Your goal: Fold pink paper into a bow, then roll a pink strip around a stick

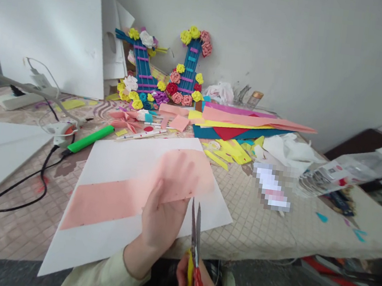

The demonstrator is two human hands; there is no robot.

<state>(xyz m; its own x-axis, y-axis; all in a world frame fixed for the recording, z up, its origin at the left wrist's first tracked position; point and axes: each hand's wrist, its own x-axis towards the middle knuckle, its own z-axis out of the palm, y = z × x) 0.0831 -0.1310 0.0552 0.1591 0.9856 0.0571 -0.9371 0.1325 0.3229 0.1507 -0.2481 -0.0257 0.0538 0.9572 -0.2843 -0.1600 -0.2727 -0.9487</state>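
Observation:
A long strip of thin pink paper runs across a white board. My left hand pinches the strip near its middle, thumb in front; the other fingers show faintly through the paper from behind. The strip's right part is lifted off the board, while its left part lies flat. In my right hand is a pair of scissors with one yellow and one red handle. Their blades point upward, slightly apart, just right of my left hand and below the paper's lower edge.
Behind the board lie a green glue gun, yellow paper scraps and stacked coloured sheets. Two guitar shapes with paper flowers lean on the wall. A plastic bottle lies right; a black cable loops left.

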